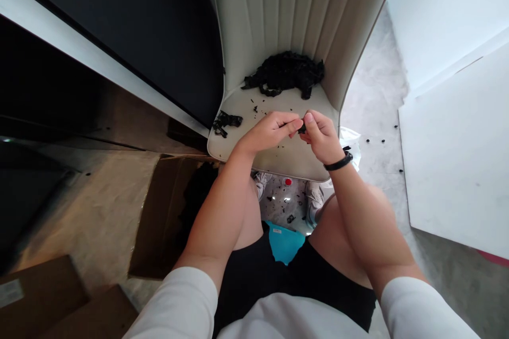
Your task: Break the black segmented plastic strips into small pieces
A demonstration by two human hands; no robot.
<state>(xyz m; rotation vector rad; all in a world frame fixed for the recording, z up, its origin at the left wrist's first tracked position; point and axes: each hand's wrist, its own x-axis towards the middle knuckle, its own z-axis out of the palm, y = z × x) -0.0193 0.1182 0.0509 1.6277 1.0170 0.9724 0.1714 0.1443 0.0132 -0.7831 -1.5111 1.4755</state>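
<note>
- left hand (274, 127), right hand (321, 135): both pinching one small black irregular scrap (301, 128); its material unclear.
- crumpled black heap (287, 71): on cream quilted chair (284, 10), beyond hands.

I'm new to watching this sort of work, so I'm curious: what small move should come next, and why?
Probably ease the left hand slightly away from the right hand. Their fingertips meet around a small black piece above the chair seat and hide much of it, so a little gap would likely show how it is held.
</note>
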